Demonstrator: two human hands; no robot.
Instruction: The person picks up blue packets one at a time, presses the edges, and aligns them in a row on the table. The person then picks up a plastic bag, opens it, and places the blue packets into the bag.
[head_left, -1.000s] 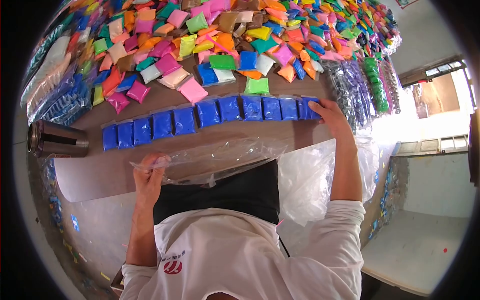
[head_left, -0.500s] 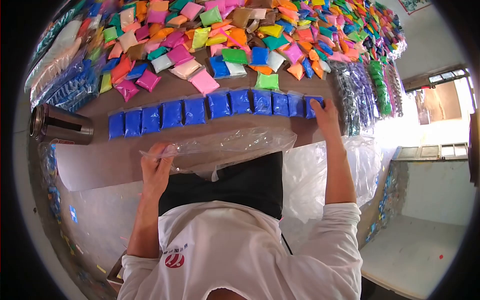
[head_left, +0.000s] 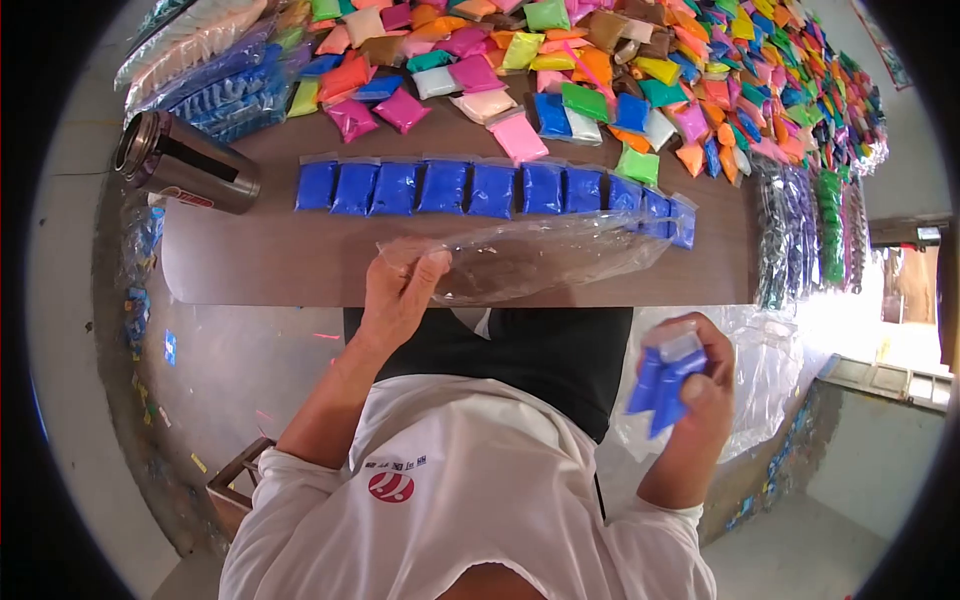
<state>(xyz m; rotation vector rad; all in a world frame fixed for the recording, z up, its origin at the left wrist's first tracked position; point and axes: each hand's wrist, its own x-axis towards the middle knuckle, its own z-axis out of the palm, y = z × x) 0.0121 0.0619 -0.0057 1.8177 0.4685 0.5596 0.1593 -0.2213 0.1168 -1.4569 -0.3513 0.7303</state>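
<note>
A clear plastic bag (head_left: 560, 262) stretches out sideways above the front of the table, pinched at its left end by my left hand (head_left: 402, 290). Its far right end overlaps the last packets of a row of small sealed blue packets (head_left: 442, 187) lying side by side. My right hand (head_left: 708, 385) is off the table's front edge, right of my lap, closed around blue packets (head_left: 662, 380). These are smeared by motion and show two blue lobes under a pale top edge.
A large heap of colourful packets (head_left: 590, 60) covers the table's back. A metal flask (head_left: 190, 165) lies at the left, near stacked bagged packets (head_left: 225, 85). Long filled bags (head_left: 790, 230) line the right edge. Loose clear plastic (head_left: 770, 350) hangs below, at the right.
My right hand has left the right end of the row and come down toward my body with blue packets. The row is one packet shorter. The view has shifted; my left hand still pinches the bag.
</note>
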